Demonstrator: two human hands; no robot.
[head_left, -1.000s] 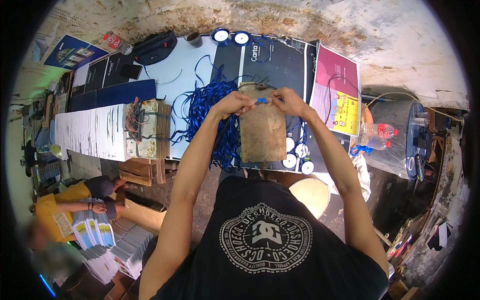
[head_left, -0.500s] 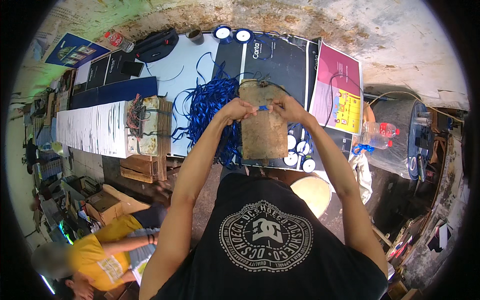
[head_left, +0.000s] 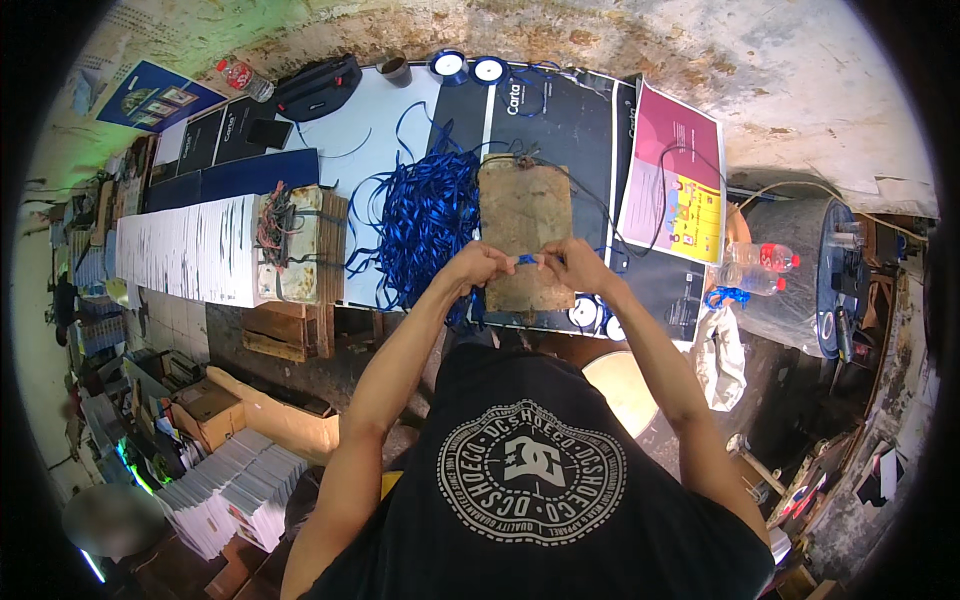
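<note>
Left fingers (head_left: 500, 263) and right fingers (head_left: 553, 258) are both pinched tight on a little blue ribbon (head_left: 526, 259), right above that worn board (head_left: 525, 205).

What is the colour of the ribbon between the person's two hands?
The ribbon is blue; the head view shows it.

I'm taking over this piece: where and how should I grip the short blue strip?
Probably pinch the blue strip by its bare middle, coming from above: the left hand and right hand cover its ends, leaving only that short span exposed, with the brown board beneath.
</note>
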